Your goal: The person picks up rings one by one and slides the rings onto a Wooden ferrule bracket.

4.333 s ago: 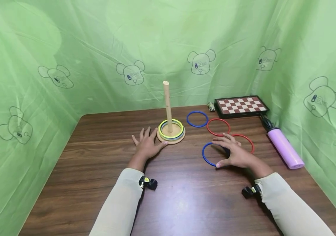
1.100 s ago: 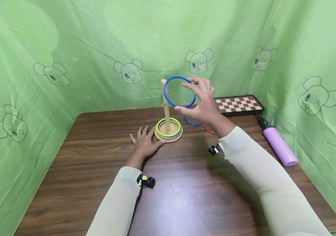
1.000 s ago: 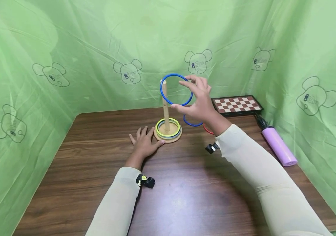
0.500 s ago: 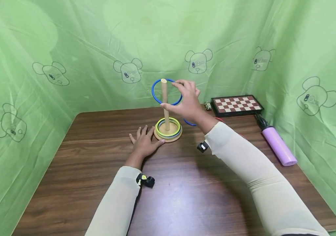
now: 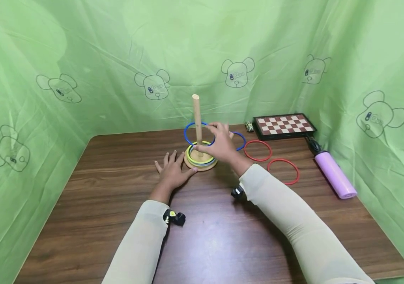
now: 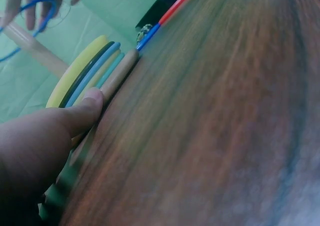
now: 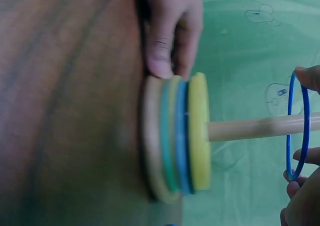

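head: blue ring (image 5: 185,134) around wooden peg (image 5: 197,115)

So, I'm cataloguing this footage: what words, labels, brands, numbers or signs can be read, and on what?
Green curtain: lettering in the printed animal faces, too small and blurred to read.
Held blue ring, wooden peg: no lettering visible.
Toy car: too small to tell.
Nothing can be quoted.

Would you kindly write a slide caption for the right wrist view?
Right hand holds a blue ring around the post, above the stacked rings.
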Demonstrator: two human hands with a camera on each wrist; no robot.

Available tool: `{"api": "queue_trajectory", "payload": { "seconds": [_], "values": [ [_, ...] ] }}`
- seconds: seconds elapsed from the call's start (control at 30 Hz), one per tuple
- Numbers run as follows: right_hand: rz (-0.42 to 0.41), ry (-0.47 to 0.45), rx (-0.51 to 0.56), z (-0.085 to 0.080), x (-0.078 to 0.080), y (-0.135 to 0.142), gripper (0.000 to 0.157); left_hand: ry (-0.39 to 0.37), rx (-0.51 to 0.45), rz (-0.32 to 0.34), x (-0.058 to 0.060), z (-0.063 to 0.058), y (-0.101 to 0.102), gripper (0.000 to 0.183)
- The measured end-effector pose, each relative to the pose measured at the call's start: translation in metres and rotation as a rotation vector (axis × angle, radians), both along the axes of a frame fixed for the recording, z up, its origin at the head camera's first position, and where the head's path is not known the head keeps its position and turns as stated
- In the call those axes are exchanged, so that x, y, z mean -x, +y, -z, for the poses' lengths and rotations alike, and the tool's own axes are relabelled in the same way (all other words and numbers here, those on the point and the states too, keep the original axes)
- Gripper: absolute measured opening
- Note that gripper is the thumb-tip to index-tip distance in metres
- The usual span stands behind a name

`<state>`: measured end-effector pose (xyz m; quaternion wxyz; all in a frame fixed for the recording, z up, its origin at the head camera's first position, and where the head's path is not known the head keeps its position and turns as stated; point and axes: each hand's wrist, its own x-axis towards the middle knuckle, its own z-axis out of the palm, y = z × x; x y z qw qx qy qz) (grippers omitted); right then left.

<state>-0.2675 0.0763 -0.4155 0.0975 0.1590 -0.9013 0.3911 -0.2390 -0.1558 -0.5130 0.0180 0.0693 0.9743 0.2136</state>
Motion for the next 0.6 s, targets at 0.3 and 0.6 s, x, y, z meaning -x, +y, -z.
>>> {"api": "queue_trajectory", "payload": {
  "seconds": [0.3, 0.6],
  "values": [
    [-0.012, -0.063, -0.013, 0.029, -0.004, -0.002, 0.096, 0.01, 0.003, 0.001, -0.002, 0.0, 0.0, 0.102],
    [-0.026, -0.106, -0.128, 0.045, -0.002, -0.005, 0.098, 0.001, 0.0, -0.001, -0.002, -0.001, -0.002, 0.101]
  ]
}}
